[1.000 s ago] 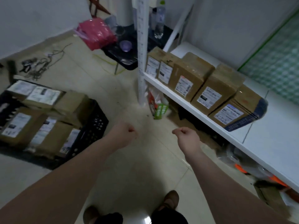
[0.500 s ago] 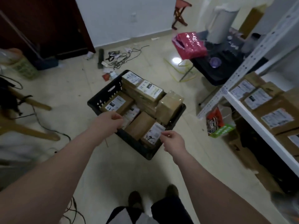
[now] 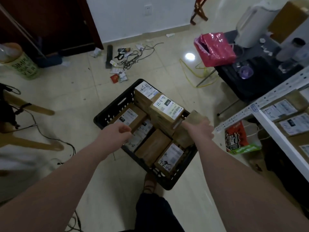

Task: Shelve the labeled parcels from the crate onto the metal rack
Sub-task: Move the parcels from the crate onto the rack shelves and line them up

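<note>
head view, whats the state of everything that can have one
crate, on the floor, loaded
left hand, fingers curled, at a labeled parcel; grip unclear
right hand, on a plain parcel; grip hidden
rack, holding shelved parcels

I reach forward and down on both sides | my left hand (image 3: 117,135): fingers curled toward thumb | my right hand (image 3: 201,128): palm down, fingertips hidden
</note>
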{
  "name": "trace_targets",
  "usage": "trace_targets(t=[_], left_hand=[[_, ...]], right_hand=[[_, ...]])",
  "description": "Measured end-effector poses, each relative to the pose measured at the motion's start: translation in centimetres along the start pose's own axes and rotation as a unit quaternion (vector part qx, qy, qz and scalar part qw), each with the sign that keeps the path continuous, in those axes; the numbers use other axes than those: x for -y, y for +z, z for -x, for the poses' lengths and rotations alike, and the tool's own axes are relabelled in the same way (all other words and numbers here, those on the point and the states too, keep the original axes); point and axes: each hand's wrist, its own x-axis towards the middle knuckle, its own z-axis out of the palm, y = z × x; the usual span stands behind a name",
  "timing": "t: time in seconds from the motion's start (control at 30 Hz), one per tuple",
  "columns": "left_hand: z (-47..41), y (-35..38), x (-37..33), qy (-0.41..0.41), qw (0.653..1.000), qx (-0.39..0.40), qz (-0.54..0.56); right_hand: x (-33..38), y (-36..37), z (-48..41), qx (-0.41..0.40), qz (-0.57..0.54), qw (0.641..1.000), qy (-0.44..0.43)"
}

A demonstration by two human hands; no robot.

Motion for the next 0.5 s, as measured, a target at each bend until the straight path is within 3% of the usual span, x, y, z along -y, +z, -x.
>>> trace_targets(t=[0.2, 0.33, 0.5], left_hand=[[-6.3, 0.0, -3.7, -0.001, 0.998, 0.056, -0.032], [-9.0, 0.7, -4.4, -0.009, 0.996, 0.082, -0.014], [-11.6, 1.9, -4.7, -0.014, 0.994, 0.111, -0.010]], right_hand=[[1.5, 1.9, -5.0, 0.015, -0.035, 0.991, 0.131], [1.5, 3.8, -6.3, 0.029, -0.006, 0.986, 0.164], [0.6, 4.5, -6.5, -0.024, -0.010, 0.986, 0.163]])
